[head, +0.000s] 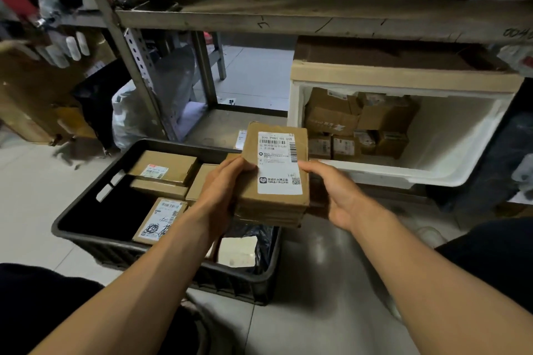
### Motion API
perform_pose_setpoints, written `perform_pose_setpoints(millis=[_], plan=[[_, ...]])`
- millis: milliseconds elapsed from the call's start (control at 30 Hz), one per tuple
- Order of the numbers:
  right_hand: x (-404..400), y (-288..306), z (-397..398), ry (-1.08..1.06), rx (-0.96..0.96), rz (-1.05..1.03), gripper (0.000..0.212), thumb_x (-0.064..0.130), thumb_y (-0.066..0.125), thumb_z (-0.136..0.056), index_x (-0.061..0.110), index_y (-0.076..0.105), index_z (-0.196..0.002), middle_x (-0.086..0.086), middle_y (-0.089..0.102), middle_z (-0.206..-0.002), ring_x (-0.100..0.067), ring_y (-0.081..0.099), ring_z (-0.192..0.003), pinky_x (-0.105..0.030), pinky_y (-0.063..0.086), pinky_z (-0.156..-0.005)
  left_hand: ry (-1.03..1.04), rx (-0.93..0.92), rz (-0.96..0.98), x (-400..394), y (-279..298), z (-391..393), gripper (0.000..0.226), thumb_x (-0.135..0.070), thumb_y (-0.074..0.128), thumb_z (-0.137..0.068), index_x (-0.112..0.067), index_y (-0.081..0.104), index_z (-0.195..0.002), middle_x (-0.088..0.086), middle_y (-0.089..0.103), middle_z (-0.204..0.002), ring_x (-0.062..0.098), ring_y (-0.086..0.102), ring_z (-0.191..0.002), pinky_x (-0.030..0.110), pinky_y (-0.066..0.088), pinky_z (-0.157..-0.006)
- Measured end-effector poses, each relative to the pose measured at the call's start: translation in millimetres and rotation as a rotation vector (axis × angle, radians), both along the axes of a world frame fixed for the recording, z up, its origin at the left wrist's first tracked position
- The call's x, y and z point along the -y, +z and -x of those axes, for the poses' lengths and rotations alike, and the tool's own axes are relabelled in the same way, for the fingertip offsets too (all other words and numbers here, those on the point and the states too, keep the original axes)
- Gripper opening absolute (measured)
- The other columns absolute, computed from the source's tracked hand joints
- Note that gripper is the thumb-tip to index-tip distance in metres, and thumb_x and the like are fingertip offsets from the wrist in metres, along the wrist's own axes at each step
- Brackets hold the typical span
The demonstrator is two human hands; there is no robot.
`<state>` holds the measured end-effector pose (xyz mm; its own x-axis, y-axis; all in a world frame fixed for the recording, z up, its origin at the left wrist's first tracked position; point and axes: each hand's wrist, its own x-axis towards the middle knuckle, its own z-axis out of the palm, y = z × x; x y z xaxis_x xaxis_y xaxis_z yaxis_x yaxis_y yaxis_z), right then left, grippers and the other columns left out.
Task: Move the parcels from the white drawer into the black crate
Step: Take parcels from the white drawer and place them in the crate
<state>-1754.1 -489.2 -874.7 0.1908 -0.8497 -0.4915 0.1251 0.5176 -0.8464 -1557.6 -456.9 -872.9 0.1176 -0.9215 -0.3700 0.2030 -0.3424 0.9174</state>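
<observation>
Kneeling on a pale tiled floor (34, 181), dark-clothed knees at the bottom corners.

Both forearms reaching forward and meeting at a stack (274, 181) of flat brown parcels, held in the air above the crate's right rim, between crate and drawer. Left hand (222, 190) gripping the stack's left edge, thumb lying over the top, fingers hidden underneath. Right hand (337, 196) at the stack's right edge, thumb touching the top near the white label (278, 163); other fingers tucked out of sight under or behind the stack, so cannot tell how they lie. Label printed with barcodes and a QR code, facing up.

Black crate (86, 207) on the floor at left, below the left forearm. Inside: a labelled box (160, 219) near the front, two flat boxes (164, 168) stacked at the back left, another brown parcel beside them partly hidden by the left hand, and a black bag (251, 236) with a white label in the near right corner.

White drawer (450, 135) further back at right, pulled open on the floor, with a heap of small brown cartons (360, 124) crowded into its left and rear part. A flat cardboard sheet (403, 75) resting across its top.

Farther still, a metal rack (138, 66) with a worn wooden shelf (288, 11), and bags and cartons blurred at far left.
</observation>
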Motion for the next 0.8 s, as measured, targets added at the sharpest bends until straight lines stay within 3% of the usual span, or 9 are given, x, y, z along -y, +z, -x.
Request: perform_pose_setpoints(millis=[67, 167, 233, 333, 433, 667, 800], plan=[[4.5, -4.9, -10.7, -0.004, 0.018, -0.027, 0.033, 0.041, 0.070, -0.088, 0.017, 0.074, -0.111, -0.006, 0.079, -0.098, -0.025, 0.070, -0.099, -0.037, 0.054, -0.085, -0.012, -0.002, -0.010, -0.1, -3.6, -11.6, 0.034, -0.032, 0.062, -0.089, -0.021, 0.063, -0.121, 0.012, 0.074, -0.113, 0.036, 0.068, -0.109, 0.052, 0.050, -0.097], [11.0, -11.8, -28.0, 0.037, 0.053, -0.071, 0.031, 0.047, 0.068, -0.087, 0.021, 0.074, -0.102, -0.005, 0.077, -0.091, -0.023, 0.069, -0.089, -0.033, 0.050, -0.072, -0.013, -0.029, -0.020, -2.5, -8.3, -28.5, 0.032, -0.031, 0.056, -0.094, -0.018, 0.060, -0.123, 0.012, 0.074, -0.113, 0.034, 0.069, -0.108, 0.045, 0.053, -0.093], [14.2, -16.7, -41.2, 0.077, 0.067, -0.084, 0.028, 0.047, 0.066, -0.089, 0.021, 0.073, -0.096, -0.005, 0.077, -0.089, -0.023, 0.069, -0.086, -0.034, 0.049, -0.072, 0.001, -0.020, -0.030, -0.9, -13.7, -44.0, 0.035, -0.031, 0.055, -0.094, -0.016, 0.059, -0.126, 0.011, 0.075, -0.112, 0.032, 0.070, -0.106, 0.041, 0.053, -0.088], [18.0, -23.9, -67.5, 0.134, 0.044, -0.076, 0.034, 0.045, 0.065, -0.090, 0.021, 0.071, -0.114, -0.009, 0.076, -0.109, -0.027, 0.070, -0.103, -0.038, 0.054, -0.078, 0.036, -0.013, -0.059, 0.4, -20.8, -73.3, 0.044, -0.033, 0.056, -0.090, -0.014, 0.059, -0.130, 0.009, 0.075, -0.112, 0.030, 0.070, -0.106, 0.041, 0.052, -0.090], [23.1, -35.9, -101.4, 0.179, 0.060, -0.094, 0.041, 0.038, 0.067, -0.090, 0.021, 0.066, -0.127, -0.010, 0.075, -0.116, -0.030, 0.070, -0.111, -0.046, 0.057, -0.087, 0.079, 0.004, -0.077, -2.6, -26.3, -103.2, 0.030, -0.025, 0.049, -0.095, -0.012, 0.064, -0.118, 0.008, 0.077, -0.104, 0.024, 0.074, -0.089, 0.034, 0.055, -0.076], [32.0, -75.4, -187.5, 0.216, 0.105, -0.155, 0.043, 0.032, 0.068, -0.089, 0.014, 0.066, -0.128, -0.014, 0.072, -0.122, -0.034, 0.067, -0.115, -0.051, 0.053, -0.095, 0.197, 0.055, -0.149, -4.7, -46.6, -177.8, 0.027, -0.022, 0.050, -0.096, -0.008, 0.064, -0.116, 0.018, 0.075, -0.109, 0.032, 0.070, -0.093, 0.033, 0.057, -0.073], [37.2, -96.5, -240.2, 0.232, 0.137, -0.204, 0.043, 0.032, 0.067, -0.090, 0.015, 0.066, -0.129, -0.013, 0.071, -0.123, -0.032, 0.068, -0.111, -0.040, 0.056, -0.083, 0.209, 0.079, -0.150, -6.0, -56.4, -222.0, 0.028, -0.026, 0.050, -0.101, -0.008, 0.061, -0.120, 0.017, 0.074, -0.108, 0.029, 0.072, -0.084, 0.031, 0.059, -0.064]])
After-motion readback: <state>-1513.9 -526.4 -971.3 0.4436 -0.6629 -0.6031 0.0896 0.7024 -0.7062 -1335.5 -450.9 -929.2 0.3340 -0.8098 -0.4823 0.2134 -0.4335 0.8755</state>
